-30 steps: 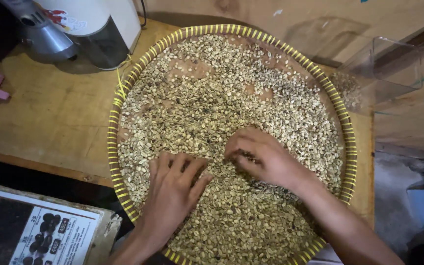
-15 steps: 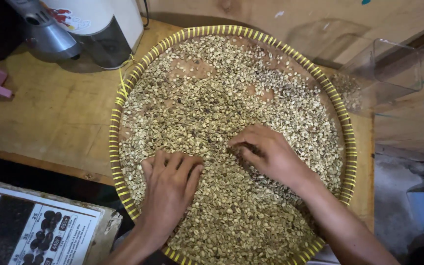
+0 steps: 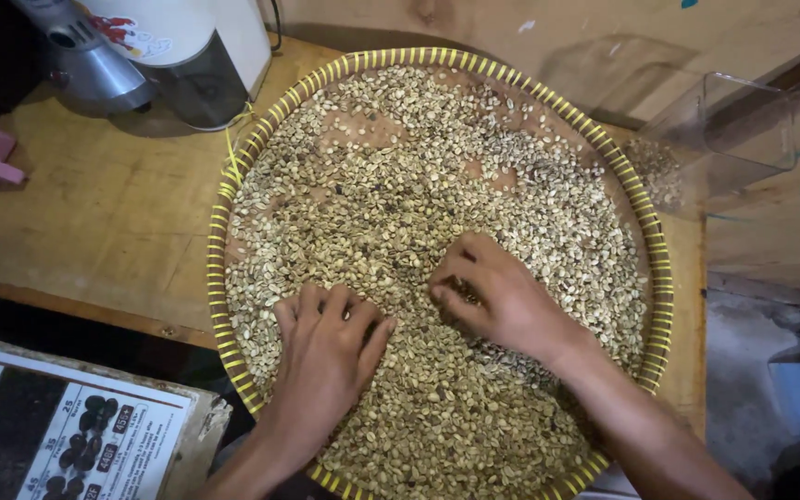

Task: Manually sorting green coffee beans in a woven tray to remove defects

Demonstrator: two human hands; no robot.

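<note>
A wide, shallow woven tray [image 3: 218, 278] with a yellow-banded rim is set flat on the wooden counter [image 3: 94, 213]. The pale green coffee beans [image 3: 400, 167] are spread over it in a thin layer, thin enough that bare tray bottom is seen in patches toward the far side; a spread of this kind lets single beans be seen and reached.

The left hand [image 3: 326, 356] is laid palm down on the beans at the near-left part of the tray, fingers [image 3: 312, 306] extended and held close together, nothing enclosed.

The right hand [image 3: 497, 296] is set just beside it, toward the tray's middle, its fingers [image 3: 460, 273] curled inward over the layer. The grip appears pressed together on a few beans under the fingertips, though whether any bean is actually pinched cannot be told.

The beans lie directly under both hands and all around them.

A grey and white appliance [image 3: 168, 51] stands at the far-left corner. A clear plastic scoop [image 3: 724, 139] lies beyond the right rim. A printed card [image 3: 57, 435] is seen near left.
</note>
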